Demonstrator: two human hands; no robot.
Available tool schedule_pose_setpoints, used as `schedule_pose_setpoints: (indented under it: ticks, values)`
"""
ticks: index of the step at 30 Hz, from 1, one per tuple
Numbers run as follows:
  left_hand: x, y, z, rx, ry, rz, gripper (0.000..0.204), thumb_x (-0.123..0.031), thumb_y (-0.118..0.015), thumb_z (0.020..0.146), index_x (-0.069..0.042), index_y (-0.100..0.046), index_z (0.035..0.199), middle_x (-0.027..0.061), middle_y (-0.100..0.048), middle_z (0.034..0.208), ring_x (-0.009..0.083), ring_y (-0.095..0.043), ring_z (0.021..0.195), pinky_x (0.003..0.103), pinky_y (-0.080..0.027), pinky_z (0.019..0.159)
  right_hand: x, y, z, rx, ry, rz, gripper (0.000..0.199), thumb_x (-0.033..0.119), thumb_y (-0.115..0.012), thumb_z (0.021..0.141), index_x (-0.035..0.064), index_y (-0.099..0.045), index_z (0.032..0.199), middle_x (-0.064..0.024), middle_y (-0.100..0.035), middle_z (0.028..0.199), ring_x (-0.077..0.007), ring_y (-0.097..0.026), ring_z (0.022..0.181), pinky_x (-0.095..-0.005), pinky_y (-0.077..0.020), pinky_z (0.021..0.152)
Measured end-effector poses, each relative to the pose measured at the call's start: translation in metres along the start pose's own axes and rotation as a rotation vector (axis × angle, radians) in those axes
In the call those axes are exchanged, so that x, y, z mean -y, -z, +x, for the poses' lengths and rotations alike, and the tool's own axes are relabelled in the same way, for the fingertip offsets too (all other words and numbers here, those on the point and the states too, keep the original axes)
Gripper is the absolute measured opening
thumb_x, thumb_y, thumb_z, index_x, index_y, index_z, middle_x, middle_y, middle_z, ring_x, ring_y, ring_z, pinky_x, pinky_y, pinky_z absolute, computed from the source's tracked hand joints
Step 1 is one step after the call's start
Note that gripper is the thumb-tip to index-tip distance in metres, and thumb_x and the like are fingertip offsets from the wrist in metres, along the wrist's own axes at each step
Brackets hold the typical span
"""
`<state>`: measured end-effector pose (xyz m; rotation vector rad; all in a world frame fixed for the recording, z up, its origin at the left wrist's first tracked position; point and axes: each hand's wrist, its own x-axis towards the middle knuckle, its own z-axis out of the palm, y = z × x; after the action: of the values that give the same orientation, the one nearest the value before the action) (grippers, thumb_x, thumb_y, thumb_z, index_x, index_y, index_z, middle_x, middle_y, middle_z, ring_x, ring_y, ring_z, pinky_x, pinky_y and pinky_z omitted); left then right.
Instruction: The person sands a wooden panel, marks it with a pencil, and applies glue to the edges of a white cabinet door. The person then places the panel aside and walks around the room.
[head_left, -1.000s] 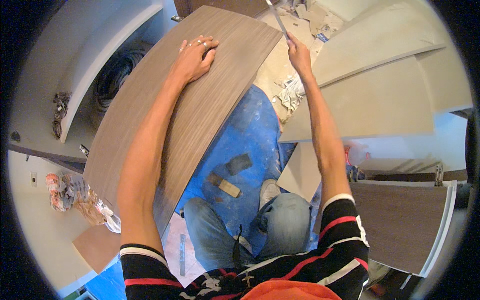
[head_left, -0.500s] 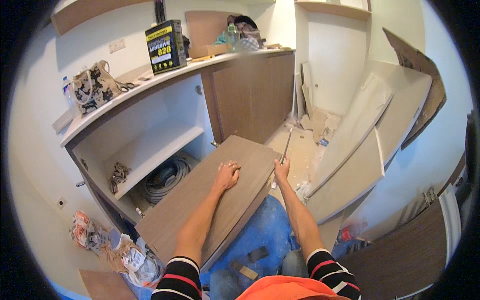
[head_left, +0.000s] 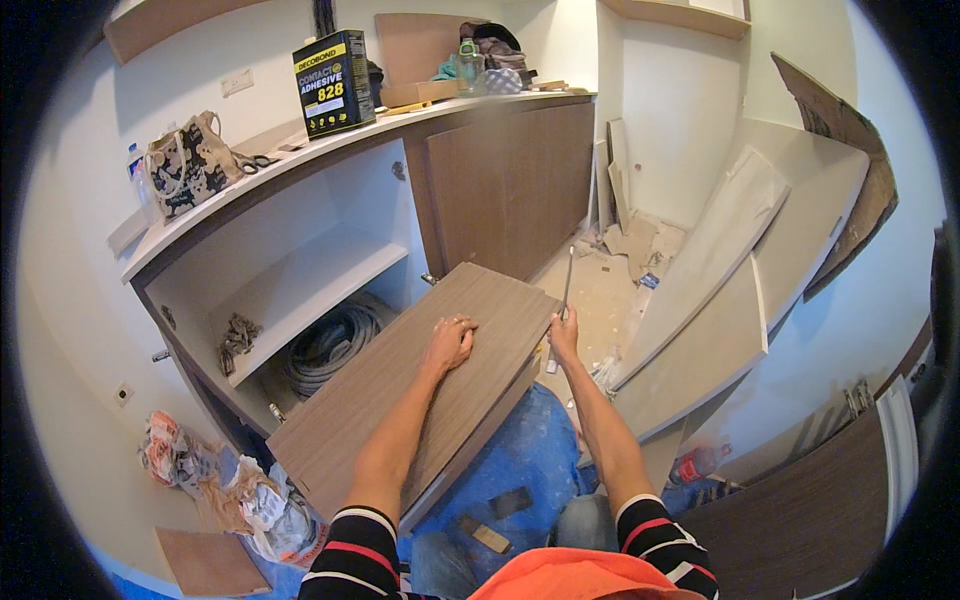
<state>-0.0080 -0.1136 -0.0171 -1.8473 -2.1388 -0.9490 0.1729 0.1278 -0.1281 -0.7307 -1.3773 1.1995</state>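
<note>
Well, left hand (head_left: 452, 343) loose atop brown panel (head_left: 395, 367), right hand (head_left: 564, 336), grip snug around slim tool (head_left: 569, 281)

I count two hands of mine, one left hand (head_left: 450, 345) and one right hand (head_left: 564, 338). With them I have one wood-grain panel (head_left: 360, 392) and one long thin tool (head_left: 570, 278). I see three bottles: one blue-capped bottle (head_left: 138, 172), one greenish bottle (head_left: 467, 71) and one reddish bottle (head_left: 694, 465). I also make out one black tin (head_left: 332, 88), one patterned bag (head_left: 190, 166), one dark coil (head_left: 330, 352) and two wall plates (head_left: 237, 82) (head_left: 123, 395).
</note>
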Motion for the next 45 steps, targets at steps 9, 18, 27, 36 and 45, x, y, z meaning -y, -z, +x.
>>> schedule_pose_setpoints:
  ticks: [9,18,27,36,45]
  values:
    - [-0.01,0.004,-0.003,-0.008,0.005,0.033,0.03,-0.018,-0.053,0.093,-0.008,-0.072,0.115,0.0151,-0.064,0.131,0.032,-0.056,0.127,0.054,-0.035,0.115,0.027,0.002,-0.008,-0.021,-0.086,-0.168,0.055,0.015,-0.057,0.095,0.0057,-0.042,0.147,-0.0268,-0.064,0.126,-0.0382,-0.065,0.115,-0.044,-0.0491,0.098]
    - [-0.011,0.005,-0.002,0.021,0.015,0.054,0.032,-0.018,-0.051,0.094,-0.007,-0.071,0.117,0.0151,-0.063,0.131,0.0316,-0.056,0.126,0.054,-0.034,0.116,0.071,0.001,-0.028,-0.031,-0.054,-0.296,0.055,0.02,-0.058,0.094,0.0103,-0.044,0.146,-0.0279,-0.07,0.109,-0.043,-0.067,0.103,-0.0487,-0.0507,0.09]
    - [-0.014,0.009,-0.003,-0.003,-0.008,0.037,0.031,-0.016,-0.052,0.092,-0.004,-0.072,0.111,0.0154,-0.066,0.126,0.0324,-0.059,0.122,0.049,-0.04,0.111,0.064,-0.001,-0.017,-0.088,-0.09,-0.381,0.055,0.02,-0.06,0.089,0.0123,-0.049,0.142,-0.0267,-0.07,0.107,-0.0412,-0.068,0.1,-0.0487,-0.0515,0.088]
    - [-0.01,0.008,-0.002,-0.022,-0.013,-0.061,0.028,-0.014,-0.055,0.088,-0.003,-0.073,0.106,0.0168,-0.068,0.117,0.0349,-0.062,0.113,0.046,-0.045,0.102,0.084,0.028,-0.042,-0.003,-0.072,-0.301,0.051,0.019,-0.058,0.09,0.0112,-0.051,0.14,-0.0265,-0.069,0.109,-0.04,-0.068,0.1,-0.0464,-0.0521,0.086]
    - [0.0,0.002,-0.006,-0.001,-0.054,-0.018,0.032,-0.023,-0.055,0.095,-0.003,-0.07,0.115,0.0188,-0.067,0.123,0.037,-0.06,0.119,0.044,-0.043,0.106,0.207,0.069,-0.179,0.528,-0.022,-0.267,0.054,0.014,-0.056,0.097,0.0108,-0.04,0.149,-0.0075,-0.065,0.08,-0.0131,-0.059,0.06,-0.0285,-0.0492,0.053]
